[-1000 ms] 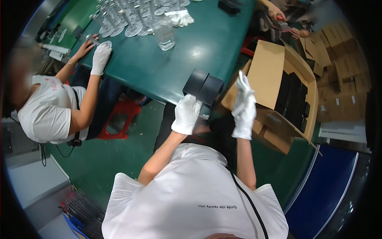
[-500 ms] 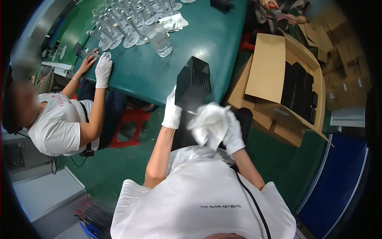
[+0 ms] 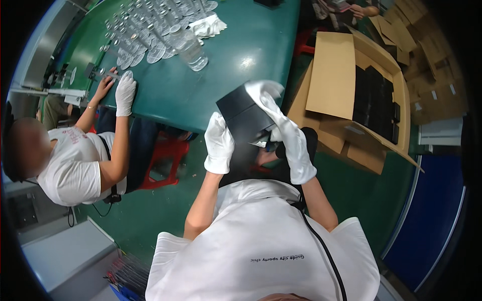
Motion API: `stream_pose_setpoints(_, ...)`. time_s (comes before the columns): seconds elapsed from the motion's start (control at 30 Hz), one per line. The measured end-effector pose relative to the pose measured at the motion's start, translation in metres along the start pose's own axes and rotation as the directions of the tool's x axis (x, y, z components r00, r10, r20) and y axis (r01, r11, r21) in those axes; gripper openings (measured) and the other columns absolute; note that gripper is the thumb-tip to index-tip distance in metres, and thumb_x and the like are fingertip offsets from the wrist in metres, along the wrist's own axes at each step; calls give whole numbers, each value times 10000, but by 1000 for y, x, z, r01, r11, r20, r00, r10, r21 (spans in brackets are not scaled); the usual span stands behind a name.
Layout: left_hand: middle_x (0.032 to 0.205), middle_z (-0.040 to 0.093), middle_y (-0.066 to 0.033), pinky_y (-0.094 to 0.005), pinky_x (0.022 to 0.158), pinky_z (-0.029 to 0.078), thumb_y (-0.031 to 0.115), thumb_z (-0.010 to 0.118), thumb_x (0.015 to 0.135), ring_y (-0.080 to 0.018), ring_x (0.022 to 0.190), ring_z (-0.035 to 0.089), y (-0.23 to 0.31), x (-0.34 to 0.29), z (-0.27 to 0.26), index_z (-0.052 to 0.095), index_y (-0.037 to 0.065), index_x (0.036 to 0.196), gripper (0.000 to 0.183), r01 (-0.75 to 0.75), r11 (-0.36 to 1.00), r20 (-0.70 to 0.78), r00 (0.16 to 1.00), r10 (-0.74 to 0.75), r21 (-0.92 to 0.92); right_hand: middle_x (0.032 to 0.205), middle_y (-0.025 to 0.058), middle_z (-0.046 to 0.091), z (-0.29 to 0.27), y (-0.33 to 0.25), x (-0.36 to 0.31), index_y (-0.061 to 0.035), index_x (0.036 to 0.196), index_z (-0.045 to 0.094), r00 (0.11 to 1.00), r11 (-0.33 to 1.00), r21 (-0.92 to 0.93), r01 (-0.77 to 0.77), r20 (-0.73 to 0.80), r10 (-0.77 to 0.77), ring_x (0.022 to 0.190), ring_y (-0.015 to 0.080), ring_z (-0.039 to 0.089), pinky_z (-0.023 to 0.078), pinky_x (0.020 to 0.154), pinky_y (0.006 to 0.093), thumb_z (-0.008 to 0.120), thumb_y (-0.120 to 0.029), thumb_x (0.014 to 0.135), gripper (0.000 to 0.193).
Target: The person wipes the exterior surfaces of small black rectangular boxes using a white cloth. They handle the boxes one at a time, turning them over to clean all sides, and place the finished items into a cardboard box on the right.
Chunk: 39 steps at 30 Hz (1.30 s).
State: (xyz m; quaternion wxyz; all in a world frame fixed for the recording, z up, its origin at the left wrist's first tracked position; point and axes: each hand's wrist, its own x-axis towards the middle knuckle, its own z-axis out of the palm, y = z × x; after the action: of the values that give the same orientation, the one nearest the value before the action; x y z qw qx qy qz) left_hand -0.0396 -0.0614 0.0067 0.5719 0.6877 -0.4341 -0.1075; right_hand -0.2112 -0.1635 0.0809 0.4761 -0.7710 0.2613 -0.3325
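Note:
A black box-shaped part (image 3: 246,114) is held tilted over my lap, near the table's front edge. My left hand (image 3: 219,144), in a white glove, grips its left side with the fingers bent around it. Along its right side lies my gloved right hand (image 3: 297,153), pressing a white cloth (image 3: 266,95) against the far right edge. Cloth and glove blend in colour and the cloth is blurred, so their border is hard to see. Fins seen earlier on the part are turned out of sight.
On the green table (image 3: 221,60) stand a clear bottle (image 3: 190,50), a crumpled white cloth (image 3: 210,26) and several metal rods on round bases (image 3: 150,42). An open cardboard box (image 3: 331,80) with black parts is at right. A co-worker (image 3: 75,155) sits left on a red stool (image 3: 163,160).
The black part has been turned so that a smooth face shows instead of its fins. My right hand has brought the cloth up from beside it onto its right edge.

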Motion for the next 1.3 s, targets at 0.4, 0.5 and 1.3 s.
stream_pose_setpoints(0.4,624,517,-45,-353,627,457,117,738,755,-225,606,545,53,6,-8,606,103,692,147,-677,493,455,735,504,546,1196,86,659,-27,-10,30,-102,1222,670,929,624,-714,318,101,-357,1146,281,627,448,1056,426,609,-248,897,362)
stream_pose_setpoints(0.5,617,518,-38,-348,634,474,114,702,782,-206,623,562,45,7,-5,602,110,698,131,-706,550,511,706,490,447,1035,53,693,10,-21,27,-113,1029,693,930,680,-658,322,87,-357,1051,275,616,460,916,441,604,-206,853,218)
stream_pose_setpoints(1.3,559,351,79,-246,459,223,416,637,974,-48,456,282,-19,36,-16,449,180,673,426,700,280,348,610,-712,-657,1190,115,665,-33,21,4,14,1255,615,709,630,535,-563,-80,701,1080,170,640,515,913,316,531,-555,993,632)
